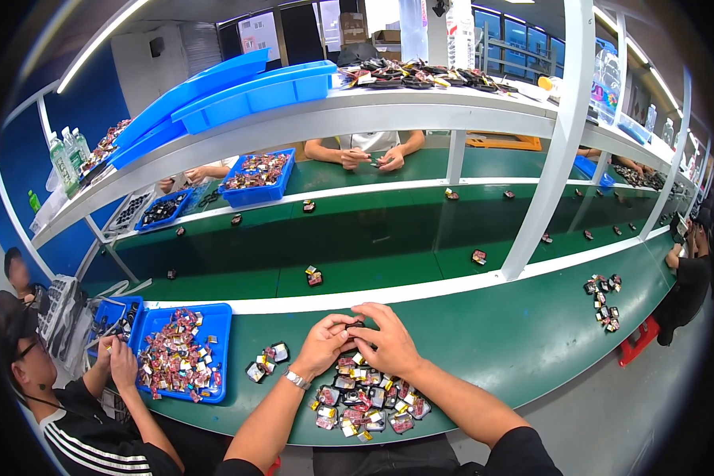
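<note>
A small dark piece (355,324) was pinched between two hands, above the green tabletop (484,341).
At left, a blue tray (228,349) held heaped wired parts (174,357) beside a co-worker (75,424); a small group of units (267,362) lay next. The left grip (325,347) was closed on the piece, the right grip (389,345) closed against it too, fingers mostly hiding it; a unit pile (365,401) lay nearer, another cluster (602,303) far right.

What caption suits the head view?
Left hand and right hand hold a dark part by piled parts on a green table.
</note>
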A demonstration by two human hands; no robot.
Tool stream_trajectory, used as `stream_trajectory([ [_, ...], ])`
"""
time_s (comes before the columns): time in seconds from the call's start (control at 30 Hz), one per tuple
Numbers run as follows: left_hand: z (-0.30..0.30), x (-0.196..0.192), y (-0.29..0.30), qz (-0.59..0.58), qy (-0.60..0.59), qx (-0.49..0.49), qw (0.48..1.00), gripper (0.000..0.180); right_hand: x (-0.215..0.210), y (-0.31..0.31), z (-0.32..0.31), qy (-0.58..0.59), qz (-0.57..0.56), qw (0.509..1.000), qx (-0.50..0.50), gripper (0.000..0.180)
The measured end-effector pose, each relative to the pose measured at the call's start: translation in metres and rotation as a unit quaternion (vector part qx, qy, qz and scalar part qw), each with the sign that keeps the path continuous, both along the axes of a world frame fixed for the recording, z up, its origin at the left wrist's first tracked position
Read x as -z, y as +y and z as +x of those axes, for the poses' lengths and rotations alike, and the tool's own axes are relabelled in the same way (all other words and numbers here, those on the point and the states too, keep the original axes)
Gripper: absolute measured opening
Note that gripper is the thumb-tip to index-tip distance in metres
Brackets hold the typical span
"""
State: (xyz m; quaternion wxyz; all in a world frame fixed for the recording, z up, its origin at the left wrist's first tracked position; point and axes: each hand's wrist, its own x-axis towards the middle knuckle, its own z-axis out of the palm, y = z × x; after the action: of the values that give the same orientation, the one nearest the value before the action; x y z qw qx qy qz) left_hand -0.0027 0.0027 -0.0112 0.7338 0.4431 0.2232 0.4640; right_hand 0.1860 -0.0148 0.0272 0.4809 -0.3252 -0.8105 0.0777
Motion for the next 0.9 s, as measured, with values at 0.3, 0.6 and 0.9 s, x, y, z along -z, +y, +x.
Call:
stream_trajectory([
  [0.3,0.004,-0.003,0.000,-0.013,-0.027,0.011,1.000,0.026,0.008,0.001,0.001,0.046,-0.028,0.998,0.020,0.019],
  [0.6,0.008,0.001,-0.002,-0.014,-0.028,-0.013,0.999,0.026,0.016,0.003,-0.004,0.091,-0.084,0.992,0.003,0.021],
  [0.9,0.008,-0.006,-0.004,-0.035,-0.013,-0.052,0.998,0.030,0.003,0.005,-0.009,0.059,-0.009,0.998,0.037,0.019],
])
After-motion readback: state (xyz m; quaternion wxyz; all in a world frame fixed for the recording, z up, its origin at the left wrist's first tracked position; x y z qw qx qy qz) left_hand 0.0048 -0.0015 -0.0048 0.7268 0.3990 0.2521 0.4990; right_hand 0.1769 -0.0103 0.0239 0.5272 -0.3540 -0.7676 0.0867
